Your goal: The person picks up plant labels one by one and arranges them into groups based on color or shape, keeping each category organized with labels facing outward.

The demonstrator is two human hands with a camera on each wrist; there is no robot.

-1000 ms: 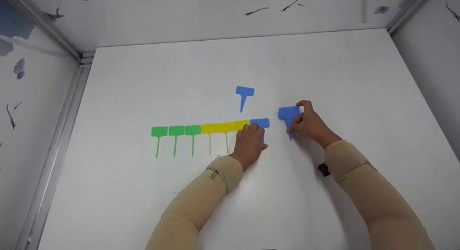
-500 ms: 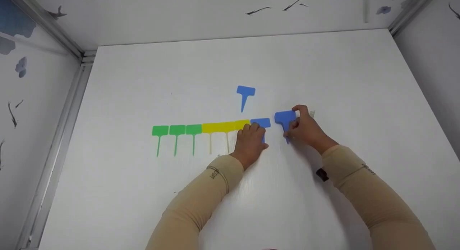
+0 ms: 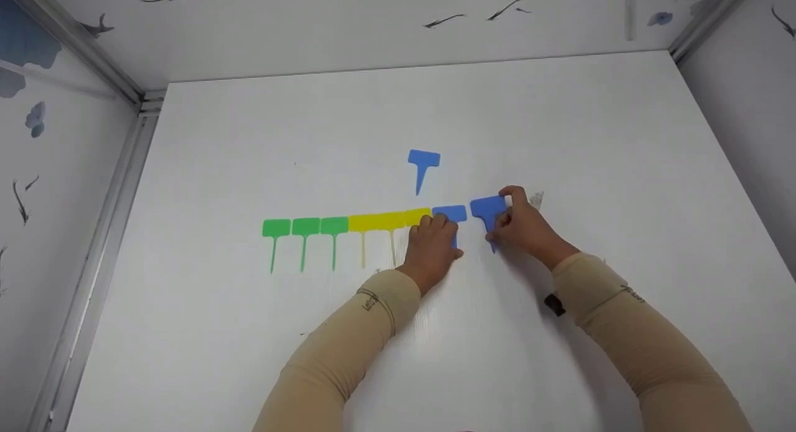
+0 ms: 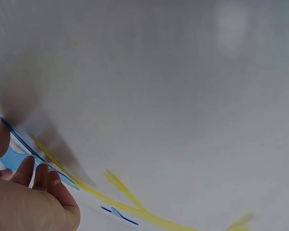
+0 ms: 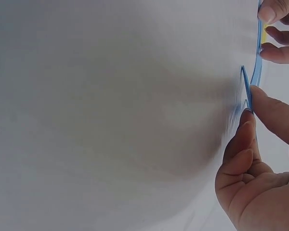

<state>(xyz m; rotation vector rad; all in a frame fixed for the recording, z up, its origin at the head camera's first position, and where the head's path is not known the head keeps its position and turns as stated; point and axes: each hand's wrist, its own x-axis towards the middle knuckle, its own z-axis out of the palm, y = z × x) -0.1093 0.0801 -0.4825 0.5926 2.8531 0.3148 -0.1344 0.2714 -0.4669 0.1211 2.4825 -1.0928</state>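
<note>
Three green plant labels (image 3: 276, 227) and three yellow plant labels (image 3: 390, 220) lie side by side in a row, T-shaped with stems toward me. A blue plant label (image 3: 449, 213) ends the row on the right. My left hand (image 3: 432, 248) rests its fingertips and thumb on this label, covering much of its stem. Just to the right, my right hand (image 3: 525, 228) pinches another blue plant label (image 3: 487, 206), slightly tilted and a small gap away from the row. Whether several are stacked in it, I cannot tell. In the right wrist view, thumb and fingers grip its blue edge (image 5: 246, 89).
Beyond the row lies a loose blue plant label (image 3: 424, 158) on the white table (image 3: 280, 127). A greyish scrap (image 3: 537, 199) shows behind my right hand. Patterned white panels (image 3: 348, 34) stand at the back and sides.
My right hand has moved left and toward me, bringing its blue plant label nearer the row's end. The left hand stays in place. The greyish scrap has come into sight.
</note>
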